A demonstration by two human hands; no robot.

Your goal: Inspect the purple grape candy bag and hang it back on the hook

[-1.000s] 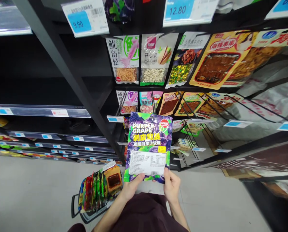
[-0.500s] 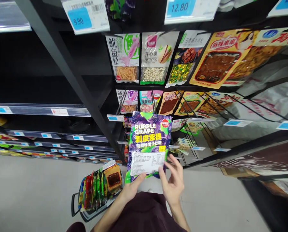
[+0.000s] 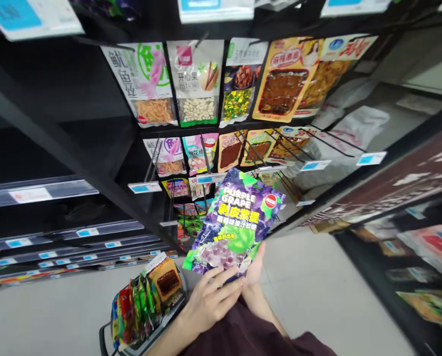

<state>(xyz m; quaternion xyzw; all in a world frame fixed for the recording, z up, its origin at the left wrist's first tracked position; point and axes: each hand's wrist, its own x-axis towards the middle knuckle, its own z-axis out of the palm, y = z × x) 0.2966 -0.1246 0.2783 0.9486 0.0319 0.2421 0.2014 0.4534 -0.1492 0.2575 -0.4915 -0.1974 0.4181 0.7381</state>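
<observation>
- Holding the purple grape bag [image 3: 234, 222] in mid-air, in front of the lower rows of the rack [image 3: 110, 190], carried by the hands alone, up and to the right of the far right corner of the basket [image 3: 147, 342].
- Gripping with the right hand [image 3: 256, 267] near the bag's lower right corner, closed on it from behind and from the side, likely to bear the weight; cannot tell how the fingers behind the bag are bent.
- Laying the left hand [image 3: 213, 296] over the bag's lower edge, fingers half open, a little apart and touching the front, perhaps to steady it; cannot tell whether pinching with the hidden thumb.
- Held by the lower part and tilted, top leaning right, presumably so as to leave the large lettering and grape picture uncovered and turned to the eyes.
- Hung by the top edge on the rack, as with the squid pack [image 3: 152, 84] and the pistachio pack [image 3: 197, 84], probably to show each front squarely.
- Placed at the front end of a rod, as with the price label [image 3: 316, 165], likely for reading ahead of the goods.
- Stood on edge toward the basket's left end, as with the green packs [image 3: 139, 304], seemingly to save room; leaned face-out near the far right corner, as with the orange pack [image 3: 168, 281].
</observation>
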